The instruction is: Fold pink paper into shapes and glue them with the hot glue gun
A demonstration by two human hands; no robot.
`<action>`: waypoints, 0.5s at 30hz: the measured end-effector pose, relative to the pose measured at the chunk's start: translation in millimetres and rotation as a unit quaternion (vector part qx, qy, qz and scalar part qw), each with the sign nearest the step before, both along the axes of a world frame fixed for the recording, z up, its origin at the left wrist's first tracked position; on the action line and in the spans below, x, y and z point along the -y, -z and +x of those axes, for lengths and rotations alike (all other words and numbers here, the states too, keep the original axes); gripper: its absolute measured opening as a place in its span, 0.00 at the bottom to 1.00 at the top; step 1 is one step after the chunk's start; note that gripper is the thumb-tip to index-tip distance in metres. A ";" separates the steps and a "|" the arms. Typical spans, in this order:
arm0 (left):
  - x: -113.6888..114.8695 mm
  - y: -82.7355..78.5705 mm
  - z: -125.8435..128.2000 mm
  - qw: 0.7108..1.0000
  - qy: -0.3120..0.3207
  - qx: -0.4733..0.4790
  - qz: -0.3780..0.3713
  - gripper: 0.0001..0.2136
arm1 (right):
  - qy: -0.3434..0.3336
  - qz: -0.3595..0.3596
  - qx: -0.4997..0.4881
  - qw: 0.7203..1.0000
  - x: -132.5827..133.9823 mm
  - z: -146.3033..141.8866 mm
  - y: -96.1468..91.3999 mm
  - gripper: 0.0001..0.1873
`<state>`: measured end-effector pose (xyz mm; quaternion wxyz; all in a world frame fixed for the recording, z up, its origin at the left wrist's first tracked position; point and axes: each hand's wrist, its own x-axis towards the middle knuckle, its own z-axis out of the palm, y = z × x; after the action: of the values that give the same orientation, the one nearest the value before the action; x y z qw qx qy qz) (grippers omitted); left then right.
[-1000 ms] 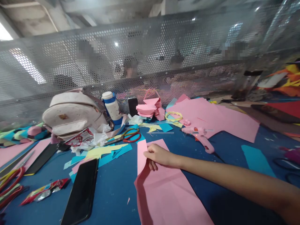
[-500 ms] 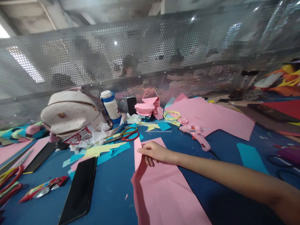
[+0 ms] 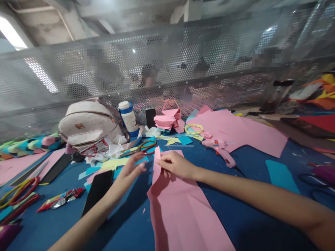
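Note:
A long sheet of pink paper [image 3: 183, 212] lies on the blue table in front of me, its left edge curling up. My right hand [image 3: 178, 166] pinches the folded-over strip near the sheet's far end. Left of the paper, my left hand [image 3: 132, 170] hovers with fingers apart and nothing in it, close to the fold but not touching it. Beneath my left forearm is a black phone [image 3: 98, 190], partly hidden. Red-handled scissors [image 3: 143, 148] lie just beyond my left hand, among blue and yellow paper scraps [image 3: 115, 163].
A pink glue gun [image 3: 220, 150] rests right of the paper, before large pink sheets [image 3: 243, 130]. Farther back stand a white backpack [image 3: 89, 123], a bottle [image 3: 128, 118] and a pink paper basket [image 3: 170, 120]. More scissors [image 3: 23, 195] and a snack wrapper [image 3: 61, 199] lie at left.
My left hand has come into view from the lower left and reached toward the paper's far end. My right hand keeps its pinch on the fold, which now stands up more. The view has shifted slightly.

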<state>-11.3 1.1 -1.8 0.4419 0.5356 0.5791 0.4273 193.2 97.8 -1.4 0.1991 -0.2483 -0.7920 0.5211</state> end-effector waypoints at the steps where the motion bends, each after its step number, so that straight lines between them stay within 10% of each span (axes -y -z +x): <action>1: -1.7 5.1 3.5 0.996 0.042 0.065 -0.043 0.26 | 0.002 0.029 -0.001 1.000 0.3 0.2 -3.1 0.26; 5: -6.3 21.0 21.4 0.932 0.201 0.248 -0.173 0.22 | 0.025 0.115 -0.009 0.993 1.1 1.7 -10.6 0.25; 15: -7.0 22.4 35.4 0.929 0.175 0.301 -0.127 0.14 | 0.115 0.289 -0.027 0.950 11.2 39.0 -21.6 0.13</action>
<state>24.2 8.1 -24.2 0.7276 0.4139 0.3650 0.4074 232.2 86.7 20.3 0.3421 -0.2550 -0.8691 0.2501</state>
